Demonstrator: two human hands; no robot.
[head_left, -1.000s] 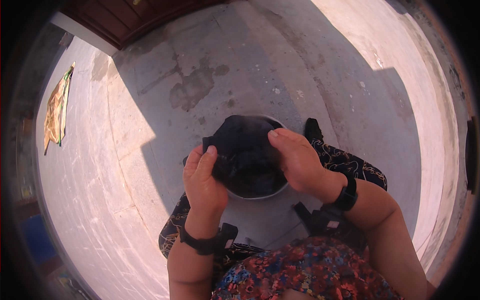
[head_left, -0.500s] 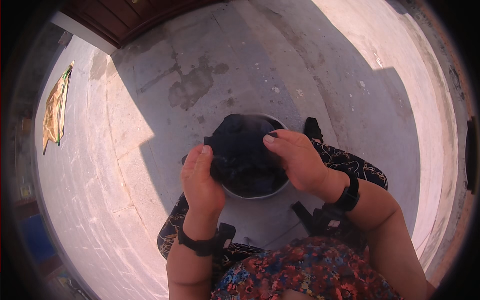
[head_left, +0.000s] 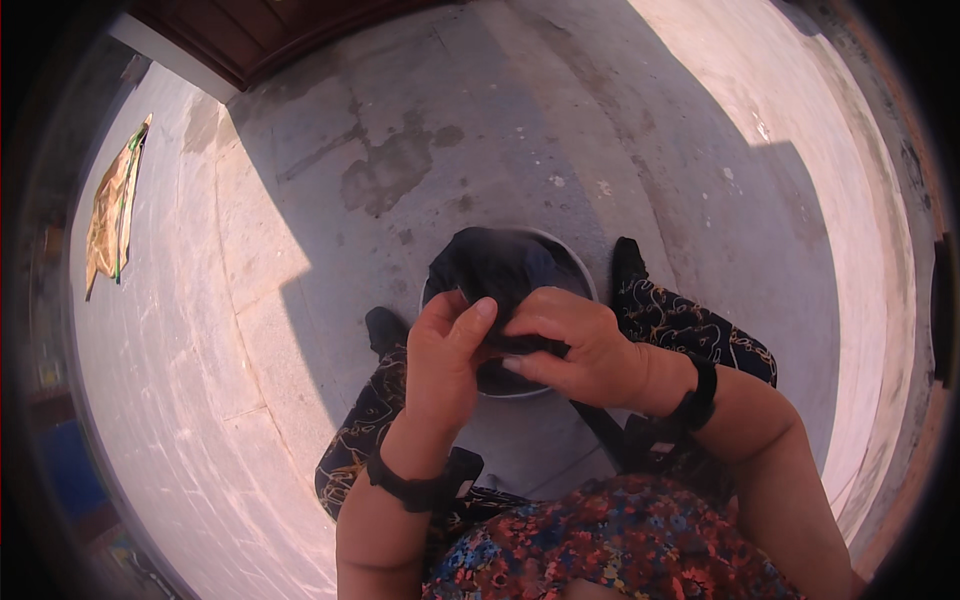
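Dark, nearly black cloth point(head_left: 480, 262) lies heaped in a round basin point(head_left: 588, 272) with a pale rim, on the floor between my feet. Over the basin's near half, my left hand point(head_left: 448, 345) pinches a gathered part of the cloth between thumb and fingers. Close beside it, my right hand point(head_left: 580, 340) has its fingers curled on the same cloth, its thumb below. Both hands almost meet, and the part bunched between them is mostly hidden. What kind of garment the cloth is cannot be made out.
My black shoes point(head_left: 627, 262) stand on either side of the basin. A wet patch point(head_left: 388, 170) marks the concrete floor ahead. At the far left lies a tan sack point(head_left: 115, 215); a brown door point(head_left: 210, 40) stands at the upper left.
My hands have come together from the sides of the basin, and the cloth stretched between them is now bunched. The far part has sunk into the basin, baring more rim.
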